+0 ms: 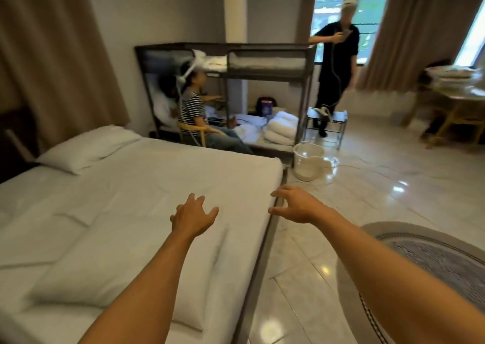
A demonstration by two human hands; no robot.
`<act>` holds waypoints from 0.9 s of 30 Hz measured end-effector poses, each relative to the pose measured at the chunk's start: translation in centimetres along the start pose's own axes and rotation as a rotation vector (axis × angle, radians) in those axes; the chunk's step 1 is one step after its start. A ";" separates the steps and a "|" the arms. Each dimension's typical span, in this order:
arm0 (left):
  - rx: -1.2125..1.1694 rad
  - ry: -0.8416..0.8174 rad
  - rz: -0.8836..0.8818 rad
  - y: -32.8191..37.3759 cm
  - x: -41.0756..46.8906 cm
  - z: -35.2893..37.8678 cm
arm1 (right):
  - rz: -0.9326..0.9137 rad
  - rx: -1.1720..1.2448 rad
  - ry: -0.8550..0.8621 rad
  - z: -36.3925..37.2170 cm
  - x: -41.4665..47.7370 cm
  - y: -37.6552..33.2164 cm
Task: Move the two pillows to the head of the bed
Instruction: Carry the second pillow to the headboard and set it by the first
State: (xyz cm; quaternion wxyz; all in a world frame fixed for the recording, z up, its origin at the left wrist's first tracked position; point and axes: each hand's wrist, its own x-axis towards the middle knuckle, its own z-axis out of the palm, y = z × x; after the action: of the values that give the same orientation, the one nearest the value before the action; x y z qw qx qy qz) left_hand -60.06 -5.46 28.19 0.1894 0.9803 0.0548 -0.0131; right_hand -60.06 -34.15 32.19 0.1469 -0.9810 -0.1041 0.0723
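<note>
Over the white bed (147, 186) I see both of my bare hands stretched forward, empty. My left hand (193, 216) hovers above the bed's sheet close to its right edge, fingers spread and released, gripping nothing. My right hand (296, 204) hangs just past that same edge, above the tiled floor (367, 186), fingers loosely curled and also holding nothing. One white pillow (88, 148) lies at the far left corner of the bed, beside the dark headboard (15, 144). A second white pillow (118, 280) lies on the near part of the bed, under my left forearm, well apart from the first. Beyond the bed's far side a person in a striped shirt (191, 113) sits on a chair in front of a dark bunk bed (225, 55). Another person in black (337, 63) stands near the window. A white bucket (308, 164) stands on the floor off the bed's far right corner, and a patterned round rug (433, 265) lies on the floor to the bed's right.
</note>
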 end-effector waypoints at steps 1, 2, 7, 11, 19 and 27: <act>-0.019 -0.001 -0.038 -0.8 0.8 -0.1 | -0.034 -0.013 -0.023 0.1 1.9 -0.7; -0.035 -0.003 -0.071 -1.6 1.5 -0.2 | -0.068 -0.030 -0.048 0.1 3.7 -1.4; -0.074 0.033 -0.222 -6.1 4.0 -0.2 | -0.222 -0.059 -0.123 1.3 12.3 -5.2; -0.106 0.054 -0.372 -10.0 3.5 0.0 | -0.353 -0.057 -0.223 3.9 17.6 -9.7; -0.222 0.136 -0.704 -17.0 2.9 2.2 | -0.575 0.002 -0.426 11.3 28.0 -16.8; -0.482 0.220 -1.044 -19.3 5.5 6.6 | -0.720 0.009 -0.622 18.7 39.1 -19.9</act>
State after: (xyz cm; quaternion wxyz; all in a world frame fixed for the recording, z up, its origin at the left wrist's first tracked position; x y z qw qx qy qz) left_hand -56.82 10.41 14.68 0.3689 0.7482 0.5513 0.0102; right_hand -29.11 -1.63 16.18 0.1289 -0.8135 -0.4764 0.3077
